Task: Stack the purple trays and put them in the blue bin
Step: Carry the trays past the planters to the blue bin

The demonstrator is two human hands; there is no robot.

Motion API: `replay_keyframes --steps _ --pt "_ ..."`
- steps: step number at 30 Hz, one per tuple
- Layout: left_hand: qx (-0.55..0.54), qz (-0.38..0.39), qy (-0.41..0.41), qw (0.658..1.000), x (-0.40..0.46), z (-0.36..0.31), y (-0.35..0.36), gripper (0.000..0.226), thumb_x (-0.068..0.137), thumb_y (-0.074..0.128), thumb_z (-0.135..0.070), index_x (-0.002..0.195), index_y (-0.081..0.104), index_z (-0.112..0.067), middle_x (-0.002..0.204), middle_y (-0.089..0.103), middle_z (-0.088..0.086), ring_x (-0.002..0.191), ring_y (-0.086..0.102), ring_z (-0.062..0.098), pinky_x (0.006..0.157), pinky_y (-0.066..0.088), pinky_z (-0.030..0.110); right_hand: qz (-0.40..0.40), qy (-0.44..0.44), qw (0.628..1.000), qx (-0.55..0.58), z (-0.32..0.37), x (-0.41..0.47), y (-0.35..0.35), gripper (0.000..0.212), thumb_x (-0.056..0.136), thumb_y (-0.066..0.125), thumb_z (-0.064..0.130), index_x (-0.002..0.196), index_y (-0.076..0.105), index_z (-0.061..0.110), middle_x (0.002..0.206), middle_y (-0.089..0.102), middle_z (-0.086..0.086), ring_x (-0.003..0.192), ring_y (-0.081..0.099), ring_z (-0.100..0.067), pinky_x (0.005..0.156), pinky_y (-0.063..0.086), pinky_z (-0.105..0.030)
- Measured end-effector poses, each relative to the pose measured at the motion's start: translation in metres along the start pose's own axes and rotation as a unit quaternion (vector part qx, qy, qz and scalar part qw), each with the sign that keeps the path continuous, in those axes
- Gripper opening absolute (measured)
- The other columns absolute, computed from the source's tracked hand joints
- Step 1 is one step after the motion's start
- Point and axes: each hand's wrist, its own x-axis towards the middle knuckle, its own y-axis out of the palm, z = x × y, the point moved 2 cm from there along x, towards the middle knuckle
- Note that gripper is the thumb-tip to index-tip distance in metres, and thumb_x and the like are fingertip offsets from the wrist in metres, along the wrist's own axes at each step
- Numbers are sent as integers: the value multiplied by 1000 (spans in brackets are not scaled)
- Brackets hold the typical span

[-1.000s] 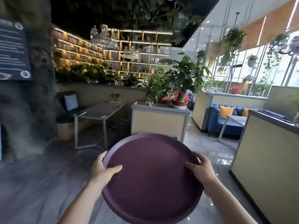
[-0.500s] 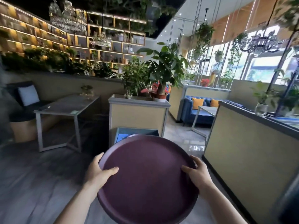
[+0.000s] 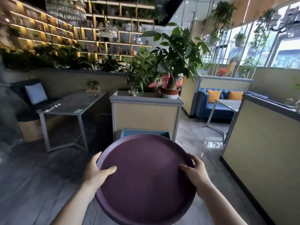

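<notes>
We see open floor (image 3: 40, 184) in front; the planter box (image 3: 146, 117) stands right behind the blue bin (image 3: 142, 133), the wall (image 3: 263, 151) blocks our right.

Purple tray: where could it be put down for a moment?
The grey table left of the planter box is mostly bare. The floor right of the blue bin is open. The planter top is crowded with pots.
</notes>
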Motion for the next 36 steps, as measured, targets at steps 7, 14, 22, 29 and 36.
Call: replay_keyframes --steps 7,14,22,29,36 --pt "-6 -4 6 1000 90 -21 40 91 67 88 -21 144 41 -31 142 51 0 119 57 23 93 51 42 10 -7 1000 -6 20 106 17 68 66 76 24 131 58 33 120 70 2 104 70 -21 95 57 -47" --pt "-14 4 22 1000 185 -19 75 90 71 85 -17 147 38 -28 148 44 0 126 50 23 94 45 36 -2 2 1000 -14 33 196 50 62 75 77 16 131 57 33 113 72 1 99 71 -22 93 58 -47" --pt "-29 28 4 999 342 -13 97 91 68 87 -21 145 39 -31 142 50 -2 120 56 23 98 49 43 -25 -6 999 -27 55 314 120 54 80 76 11 127 60 31 112 72 1 98 72 -21 92 59 -47" --pt "-23 48 -2 999 445 -7 122 85 71 85 -18 143 42 -29 133 54 -3 111 59 21 91 51 38 -38 10 999 -28 52 397 164 53 76 76 13 124 62 31 111 74 2 99 73 -20 93 58 -48" --pt "8 53 -25 998 502 23 166 84 71 85 -21 143 43 -32 138 52 -5 117 57 21 92 50 39 -40 27 997 -57 26 463 175 59 75 74 13 131 59 27 118 71 -1 104 70 -18 96 57 -46"
